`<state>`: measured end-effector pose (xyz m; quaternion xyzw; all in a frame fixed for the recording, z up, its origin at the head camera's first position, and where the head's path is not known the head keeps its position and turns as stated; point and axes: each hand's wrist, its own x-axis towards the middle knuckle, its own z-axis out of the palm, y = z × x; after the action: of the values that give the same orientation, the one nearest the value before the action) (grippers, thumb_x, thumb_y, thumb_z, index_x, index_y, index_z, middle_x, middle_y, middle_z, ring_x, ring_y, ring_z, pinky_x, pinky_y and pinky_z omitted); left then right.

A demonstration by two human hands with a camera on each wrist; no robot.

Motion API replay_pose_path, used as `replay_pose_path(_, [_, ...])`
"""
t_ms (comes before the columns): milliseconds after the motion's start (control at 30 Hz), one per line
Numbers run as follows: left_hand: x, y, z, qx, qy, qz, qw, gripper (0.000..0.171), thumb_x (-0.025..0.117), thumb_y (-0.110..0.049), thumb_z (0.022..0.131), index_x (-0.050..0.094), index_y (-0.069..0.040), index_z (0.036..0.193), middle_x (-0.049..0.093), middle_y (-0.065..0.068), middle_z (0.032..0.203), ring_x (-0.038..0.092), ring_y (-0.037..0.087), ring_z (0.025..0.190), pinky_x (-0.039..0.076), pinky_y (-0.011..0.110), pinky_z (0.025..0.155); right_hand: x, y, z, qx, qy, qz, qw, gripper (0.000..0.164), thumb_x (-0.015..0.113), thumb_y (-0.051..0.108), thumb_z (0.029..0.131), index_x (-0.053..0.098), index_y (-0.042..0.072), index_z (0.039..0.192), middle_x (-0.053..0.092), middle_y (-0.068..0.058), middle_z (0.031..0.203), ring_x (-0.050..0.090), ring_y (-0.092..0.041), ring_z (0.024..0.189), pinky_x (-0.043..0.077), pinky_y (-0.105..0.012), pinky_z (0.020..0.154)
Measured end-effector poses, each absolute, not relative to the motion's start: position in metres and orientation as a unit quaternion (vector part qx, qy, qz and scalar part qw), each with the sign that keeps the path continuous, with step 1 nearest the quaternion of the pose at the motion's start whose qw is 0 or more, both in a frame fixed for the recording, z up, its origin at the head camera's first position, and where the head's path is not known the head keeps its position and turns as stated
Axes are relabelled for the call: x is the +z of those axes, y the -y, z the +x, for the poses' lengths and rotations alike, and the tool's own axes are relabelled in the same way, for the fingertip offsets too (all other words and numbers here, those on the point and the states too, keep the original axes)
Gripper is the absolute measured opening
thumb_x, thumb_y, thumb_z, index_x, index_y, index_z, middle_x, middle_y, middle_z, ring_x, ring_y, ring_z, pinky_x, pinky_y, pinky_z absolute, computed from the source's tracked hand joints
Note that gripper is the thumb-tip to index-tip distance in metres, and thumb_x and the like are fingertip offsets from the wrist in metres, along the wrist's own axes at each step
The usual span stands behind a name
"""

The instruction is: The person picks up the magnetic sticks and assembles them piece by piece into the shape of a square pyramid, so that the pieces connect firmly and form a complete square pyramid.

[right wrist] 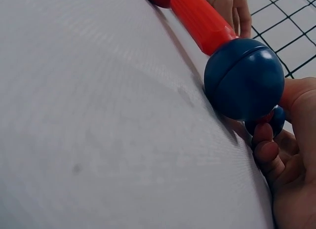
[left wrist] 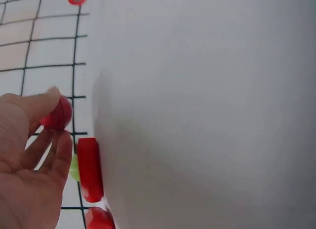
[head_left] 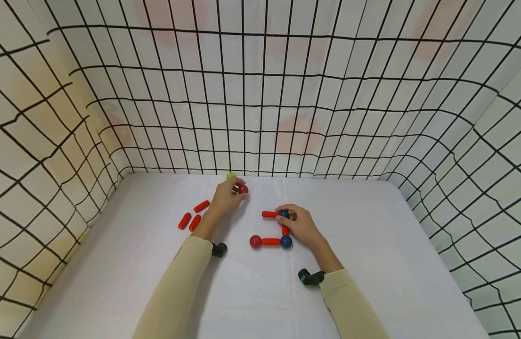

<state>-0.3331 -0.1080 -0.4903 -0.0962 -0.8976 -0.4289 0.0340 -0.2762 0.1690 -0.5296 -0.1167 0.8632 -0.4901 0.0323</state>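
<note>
A dark red ball is pinched between thumb and fingers of my left hand; the left wrist view shows the same red ball. Just beyond that hand is a light green ball. My right hand grips the far blue ball of a joined shape lying on the table. From this ball one red rod points left, and another red rod runs to the near blue ball. A third red rod links that one to a red ball.
Three loose red rods lie left of my left forearm: one rod farther off, two others side by side. A white cloth covers the table. Black wire mesh stands along the back and both sides.
</note>
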Motion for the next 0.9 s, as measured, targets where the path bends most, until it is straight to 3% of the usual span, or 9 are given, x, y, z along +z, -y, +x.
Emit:
replay_pose_path(300, [-0.485,0.102,-0.303,-0.431,0.891,-0.140,0.012,0.039,0.078,-0.024,0.093,0.070,-0.012,0.130,0.073,0.004,0.117,0.071,0.024,0.108,0.060,0.038,0.094,-0.529,-0.171,-0.277,-0.492,-0.863,-0.111,0.035,0.028,0.074,0.029,0.095,0.072,0.024,0.123,0.054,-0.005,0.080,0.051,-0.019,0.070,0.040,-0.024,0.058])
replay_pose_path(900, [-0.500,0.107,-0.276,-0.443,0.880,-0.169,-0.039,0.032,0.080,-0.022,0.092,0.071,-0.019,0.122,0.073,-0.004,0.106,0.069,0.015,0.101,0.059,0.035,0.095,-0.531,-0.170,-0.277,-0.489,-0.864,-0.121,0.027,0.027,0.074,0.028,0.095,0.073,0.024,0.122,0.052,-0.003,0.074,0.050,-0.019,0.066,0.038,-0.024,0.056])
